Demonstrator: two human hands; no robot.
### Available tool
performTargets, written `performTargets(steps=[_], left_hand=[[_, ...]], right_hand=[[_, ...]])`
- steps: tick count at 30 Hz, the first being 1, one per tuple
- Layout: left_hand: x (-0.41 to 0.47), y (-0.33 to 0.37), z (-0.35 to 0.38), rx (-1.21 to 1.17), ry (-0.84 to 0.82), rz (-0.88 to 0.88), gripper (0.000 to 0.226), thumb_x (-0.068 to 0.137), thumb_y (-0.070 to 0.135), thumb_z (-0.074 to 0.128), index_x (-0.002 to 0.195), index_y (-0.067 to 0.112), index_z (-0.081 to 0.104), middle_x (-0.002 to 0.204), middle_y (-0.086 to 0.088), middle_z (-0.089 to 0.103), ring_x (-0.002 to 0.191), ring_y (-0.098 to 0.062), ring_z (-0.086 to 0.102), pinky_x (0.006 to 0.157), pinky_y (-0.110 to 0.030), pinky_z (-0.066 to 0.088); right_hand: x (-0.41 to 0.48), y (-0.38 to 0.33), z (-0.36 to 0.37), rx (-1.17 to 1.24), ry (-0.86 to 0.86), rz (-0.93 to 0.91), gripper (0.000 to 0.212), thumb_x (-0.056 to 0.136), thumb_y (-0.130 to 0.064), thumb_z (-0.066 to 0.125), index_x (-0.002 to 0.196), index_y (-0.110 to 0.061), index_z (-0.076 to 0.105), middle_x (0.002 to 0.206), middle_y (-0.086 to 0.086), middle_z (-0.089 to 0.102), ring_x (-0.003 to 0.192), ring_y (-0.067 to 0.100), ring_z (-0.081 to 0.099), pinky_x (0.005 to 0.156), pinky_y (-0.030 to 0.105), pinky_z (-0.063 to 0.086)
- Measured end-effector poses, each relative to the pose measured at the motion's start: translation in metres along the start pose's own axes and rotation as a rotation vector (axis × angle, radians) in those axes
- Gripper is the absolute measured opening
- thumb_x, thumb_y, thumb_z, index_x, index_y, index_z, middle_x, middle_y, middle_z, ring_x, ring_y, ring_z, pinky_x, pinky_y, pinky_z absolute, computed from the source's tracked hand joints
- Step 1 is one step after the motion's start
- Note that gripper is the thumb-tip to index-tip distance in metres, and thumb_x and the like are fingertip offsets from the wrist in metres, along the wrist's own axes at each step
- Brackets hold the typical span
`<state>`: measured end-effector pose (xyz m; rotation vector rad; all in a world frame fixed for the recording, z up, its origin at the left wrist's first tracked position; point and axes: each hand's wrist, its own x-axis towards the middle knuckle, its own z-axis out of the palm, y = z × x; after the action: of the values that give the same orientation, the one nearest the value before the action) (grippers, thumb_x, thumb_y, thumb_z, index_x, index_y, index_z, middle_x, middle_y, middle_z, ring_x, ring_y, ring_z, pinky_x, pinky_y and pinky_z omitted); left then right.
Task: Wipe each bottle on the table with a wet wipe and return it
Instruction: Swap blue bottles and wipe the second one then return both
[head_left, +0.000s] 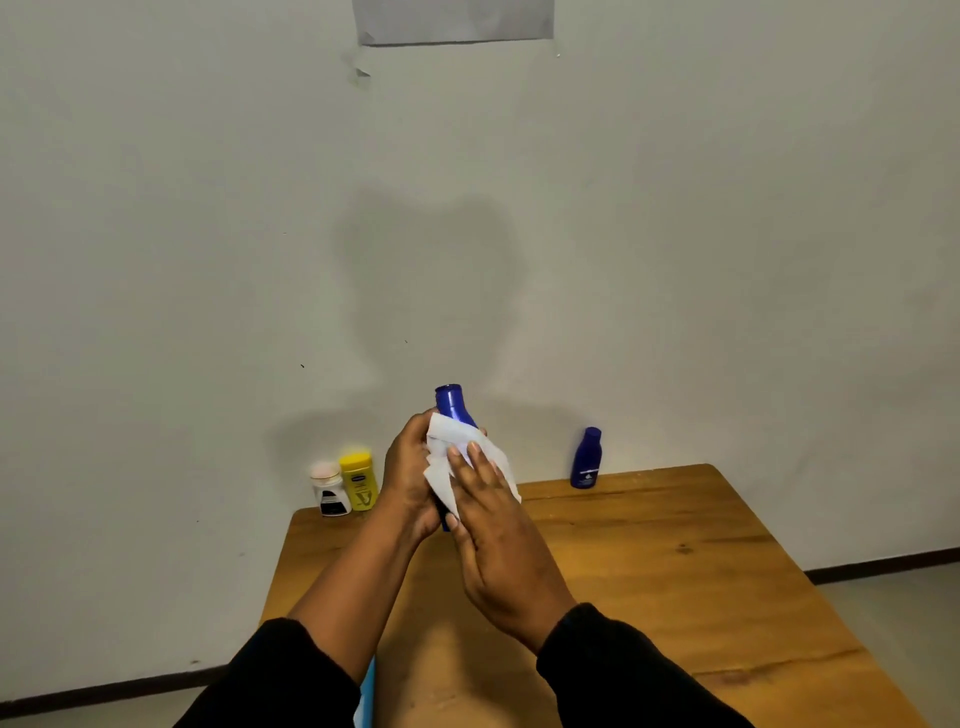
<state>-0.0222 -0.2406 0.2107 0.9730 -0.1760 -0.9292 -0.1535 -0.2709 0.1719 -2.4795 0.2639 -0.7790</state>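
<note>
A dark blue bottle (453, 407) is held upright above the wooden table (675, 571), its cap end up. My left hand (410, 480) grips its body from the left. My right hand (493, 540) presses a white wet wipe (457, 457) flat against the bottle's front; most of the bottle is hidden behind wipe and hands. A second, smaller blue bottle (587, 460) stands at the table's far right by the wall. A yellow bottle (358, 480) and a white bottle (328, 488) with a dark label stand together at the far left corner.
The table is pushed against a plain pale wall. A light blue and white packet (366, 696) peeks out at the near left edge under my left sleeve. Floor shows on both sides of the table.
</note>
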Motion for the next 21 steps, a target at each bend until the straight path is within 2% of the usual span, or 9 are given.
performTargets(steps=[4, 8, 12, 14, 16, 19, 21], left_hand=[[0.003, -0.006, 0.0, 0.088, 0.034, 0.042, 0.031, 0.092, 0.031, 0.052, 0.095, 0.007, 0.071, 0.084, -0.012, 0.073, 0.071, -0.024, 0.072, 0.066, -0.033, 0.058], [0.002, -0.008, 0.009, 0.108, 0.0, 0.084, 0.029, 0.092, 0.03, 0.055, 0.095, 0.013, 0.078, 0.092, -0.012, 0.075, 0.08, -0.023, 0.074, 0.062, -0.032, 0.059], [0.008, 0.002, 0.018, 0.108, 0.048, 0.128, 0.03, 0.093, 0.027, 0.054, 0.097, 0.01, 0.078, 0.097, -0.014, 0.075, 0.086, -0.025, 0.073, 0.069, -0.034, 0.06], [0.012, 0.01, 0.018, 0.112, 0.132, 0.122, 0.029, 0.091, 0.03, 0.057, 0.094, 0.006, 0.074, 0.09, -0.015, 0.074, 0.08, -0.027, 0.072, 0.074, -0.037, 0.059], [0.017, 0.017, 0.016, 0.141, 0.207, 0.105, 0.03, 0.091, 0.035, 0.058, 0.092, 0.008, 0.07, 0.08, -0.012, 0.071, 0.071, -0.026, 0.069, 0.07, -0.036, 0.056], [0.019, 0.015, 0.018, 0.166, 0.191, 0.091, 0.036, 0.091, 0.043, 0.059, 0.099, 0.01, 0.069, 0.076, -0.009, 0.074, 0.068, -0.022, 0.071, 0.061, -0.031, 0.057], [0.019, 0.011, 0.022, 0.183, 0.134, 0.083, 0.04, 0.089, 0.046, 0.064, 0.104, 0.01, 0.071, 0.083, -0.01, 0.076, 0.073, -0.022, 0.074, 0.06, -0.031, 0.058]], right_hand=[[0.018, 0.007, -0.008, 0.053, 0.006, 0.06, 0.056, 0.104, -0.024, 0.033, 0.149, -0.027, 0.0, 0.159, -0.016, 0.004, 0.148, 0.001, 0.0, 0.122, 0.036, 0.019], [0.056, 0.007, -0.026, 0.237, 0.094, 0.174, 0.055, 0.105, -0.023, 0.036, 0.154, -0.026, 0.012, 0.162, -0.009, 0.018, 0.146, 0.008, 0.022, 0.117, 0.035, 0.032], [0.057, 0.001, -0.02, 0.252, 0.115, 0.176, 0.054, 0.105, -0.023, 0.035, 0.154, -0.025, 0.014, 0.161, -0.009, 0.016, 0.148, 0.004, 0.014, 0.12, 0.034, 0.025], [0.044, -0.002, -0.011, 0.233, 0.101, 0.154, 0.054, 0.104, -0.027, 0.034, 0.153, -0.026, 0.011, 0.16, -0.013, 0.014, 0.148, 0.0, 0.009, 0.121, 0.032, 0.021], [0.033, -0.002, -0.005, 0.236, 0.086, 0.148, 0.055, 0.104, -0.027, 0.035, 0.152, -0.029, 0.007, 0.16, -0.014, 0.014, 0.147, -0.001, 0.009, 0.121, 0.03, 0.022], [0.039, 0.003, -0.01, 0.255, 0.08, 0.179, 0.054, 0.105, -0.026, 0.035, 0.153, -0.028, 0.01, 0.162, -0.009, 0.017, 0.147, 0.005, 0.019, 0.118, 0.033, 0.03], [0.056, 0.006, -0.019, 0.293, 0.104, 0.224, 0.053, 0.105, -0.026, 0.034, 0.155, -0.024, 0.015, 0.161, -0.005, 0.023, 0.144, 0.01, 0.029, 0.115, 0.036, 0.035]])
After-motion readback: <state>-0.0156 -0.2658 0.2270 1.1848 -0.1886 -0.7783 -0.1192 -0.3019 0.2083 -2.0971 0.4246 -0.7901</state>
